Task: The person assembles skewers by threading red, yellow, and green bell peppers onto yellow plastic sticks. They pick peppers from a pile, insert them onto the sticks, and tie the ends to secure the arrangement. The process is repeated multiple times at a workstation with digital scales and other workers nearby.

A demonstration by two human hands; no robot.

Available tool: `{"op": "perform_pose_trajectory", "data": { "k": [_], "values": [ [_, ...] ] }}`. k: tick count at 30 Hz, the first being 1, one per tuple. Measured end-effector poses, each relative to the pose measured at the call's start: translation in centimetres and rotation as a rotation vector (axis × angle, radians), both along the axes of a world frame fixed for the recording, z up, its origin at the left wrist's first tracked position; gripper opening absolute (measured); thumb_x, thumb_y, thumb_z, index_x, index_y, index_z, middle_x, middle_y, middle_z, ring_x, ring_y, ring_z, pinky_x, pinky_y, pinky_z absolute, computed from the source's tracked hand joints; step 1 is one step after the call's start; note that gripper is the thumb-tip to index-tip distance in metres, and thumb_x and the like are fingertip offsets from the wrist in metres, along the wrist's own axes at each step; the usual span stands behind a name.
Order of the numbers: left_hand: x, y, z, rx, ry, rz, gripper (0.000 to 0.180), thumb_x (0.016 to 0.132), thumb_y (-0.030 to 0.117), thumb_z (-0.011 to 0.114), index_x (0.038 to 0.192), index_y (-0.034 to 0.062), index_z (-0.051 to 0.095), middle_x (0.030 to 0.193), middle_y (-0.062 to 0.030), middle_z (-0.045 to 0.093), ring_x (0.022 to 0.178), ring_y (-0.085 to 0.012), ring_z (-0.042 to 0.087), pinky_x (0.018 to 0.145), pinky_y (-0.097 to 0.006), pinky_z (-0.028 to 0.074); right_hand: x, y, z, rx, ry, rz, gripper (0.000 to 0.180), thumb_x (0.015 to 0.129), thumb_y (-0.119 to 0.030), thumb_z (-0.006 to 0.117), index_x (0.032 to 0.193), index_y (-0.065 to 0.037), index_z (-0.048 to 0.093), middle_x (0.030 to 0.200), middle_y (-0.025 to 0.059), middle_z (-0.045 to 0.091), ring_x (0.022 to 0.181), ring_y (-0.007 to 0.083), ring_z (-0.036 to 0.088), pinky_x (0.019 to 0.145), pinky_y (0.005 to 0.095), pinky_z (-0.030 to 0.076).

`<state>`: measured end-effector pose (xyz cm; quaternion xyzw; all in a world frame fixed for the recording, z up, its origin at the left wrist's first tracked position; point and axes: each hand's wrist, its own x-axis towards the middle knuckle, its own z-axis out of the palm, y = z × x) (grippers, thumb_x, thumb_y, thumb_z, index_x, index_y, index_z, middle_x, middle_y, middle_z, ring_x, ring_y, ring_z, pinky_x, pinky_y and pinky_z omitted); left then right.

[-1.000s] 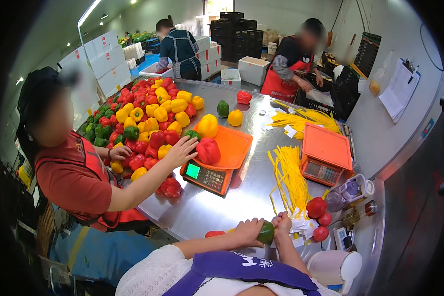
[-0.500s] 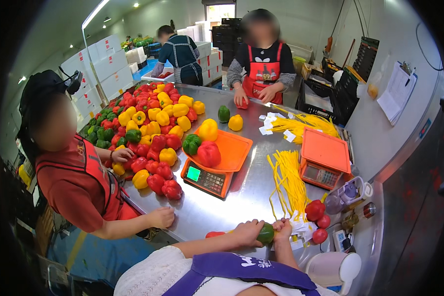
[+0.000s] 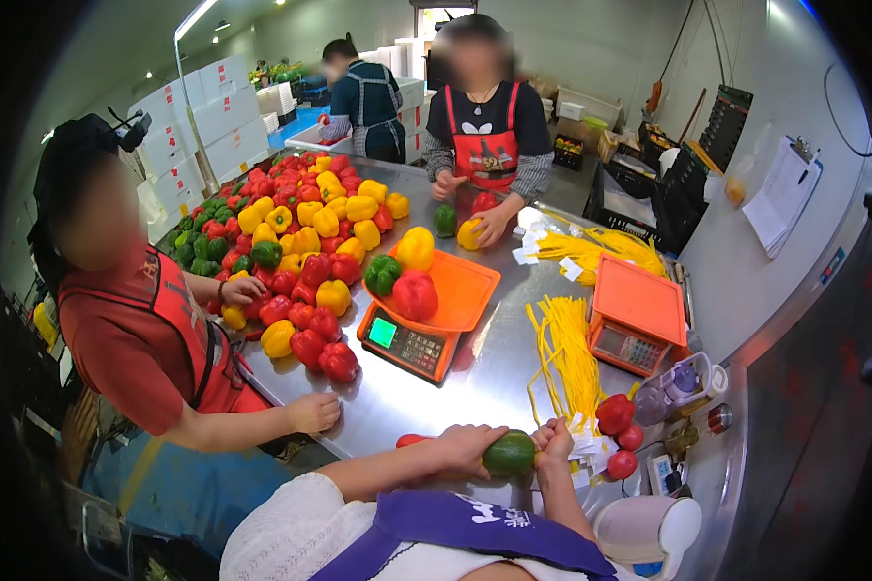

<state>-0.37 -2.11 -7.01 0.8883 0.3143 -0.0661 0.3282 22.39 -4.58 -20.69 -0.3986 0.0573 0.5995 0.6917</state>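
Near the table's front edge my left hand (image 3: pixel 471 450) is closed round the left side of a green bell pepper (image 3: pixel 509 453). At the pepper's right end my right hand (image 3: pixel 552 443) is closed in a pinch; what lies between its fingers is hidden. A red bell pepper (image 3: pixel 414 441) shows partly behind my left forearm. Just beyond my right hand lies a bundle of yellow straps (image 3: pixel 574 363) with white tags (image 3: pixel 591 447). Ahead, an orange scale (image 3: pixel 467 290) carries a green, a yellow and a red bell pepper.
A heap of red, yellow and green bell peppers (image 3: pixel 305 232) covers the table's far left. A person (image 3: pixel 160 329) stands left; another (image 3: pixel 489 145) stands opposite, a hand on a yellow pepper. A second orange scale (image 3: pixel 639 300), red peppers (image 3: pixel 615 414) and a pale jug (image 3: pixel 639 528) stand right.
My left hand has shifted slightly left with the green pepper, showing more of it. The person opposite has moved a hand from a red pepper onto a yellow one. My view has shifted slightly.
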Motion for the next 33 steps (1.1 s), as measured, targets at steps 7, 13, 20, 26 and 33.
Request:
{"op": "perform_pose_trajectory", "data": {
  "k": [7, 13, 20, 26, 33],
  "values": [
    [-0.5, 0.0, -2.4, -0.01, 0.029, 0.033, 0.095, 0.071, 0.041, 0.079, 0.147, 0.0102, 0.031, 0.125, -0.0204, 0.055, 0.114, -0.0363, 0.056, 0.094, -0.047, 0.045, -0.6, 0.9, -1.5, -0.03, -0.071, 0.016, 0.043, 0.103, -0.045, 0.039, 0.076, -0.013, 0.047, 0.051, -0.005, 0.029, 0.04, 0.0106, 0.022, 0.038, 0.0294, 0.018],
    [-3.8, -2.0, 0.3, 0.035, 0.241, 0.087, 0.101, 0.07, 0.05, 0.078, 0.149, 0.0128, 0.027, 0.118, -0.0193, 0.059, 0.107, -0.0365, 0.06, 0.088, -0.049, 0.046, -0.9, 0.3, -1.0, -0.051, -0.057, -0.015, 0.043, 0.103, -0.044, 0.04, 0.075, -0.013, 0.046, 0.05, -0.0046, 0.026, 0.04, 0.0106, 0.021, 0.037, 0.0281, 0.019],
    [-4.6, -0.1, -1.1, -0.075, 0.099, 0.056, 0.09, 0.073, 0.047, 0.075, 0.146, 0.0157, 0.032, 0.109, -0.0212, 0.063, 0.098, -0.039, 0.063, 0.085, -0.048, 0.049, 0.0, 1.4, -2.3, -0.075, 0.074, -0.033, 0.044, 0.104, -0.045, 0.038, 0.074, -0.014, 0.046, 0.05, -0.0052, 0.026, 0.04, 0.01, 0.02, 0.038, 0.0284, 0.017],
    [-4.2, -0.4, -0.2, -0.013, 0.099, 0.038, 0.089, 0.072, 0.049, 0.075, 0.145, 0.0172, 0.034, 0.111, -0.0207, 0.063, 0.099, -0.0381, 0.064, 0.086, -0.047, 0.05, 0.3, -0.1, -1.8, -0.095, 0.022, -0.057, 0.043, 0.104, -0.044, 0.036, 0.075, -0.014, 0.046, 0.05, -0.0048, 0.025, 0.04, 0.0103, 0.02, 0.038, 0.0284, 0.018],
    [-4.4, -1.1, 0.1, 0.109, 0.197, 0.098, 0.101, 0.07, 0.054, 0.077, 0.149, 0.015, 0.028, 0.121, -0.0209, 0.058, 0.111, -0.037, 0.058, 0.091, -0.05, 0.045, 0.6, 0.8, -2.7, -0.076, -0.033, -0.032, 0.043, 0.104, -0.046, 0.038, 0.075, -0.014, 0.046, 0.05, -0.0052, 0.026, 0.04, 0.01, 0.02, 0.037, 0.0278, 0.017]
  ]
}}
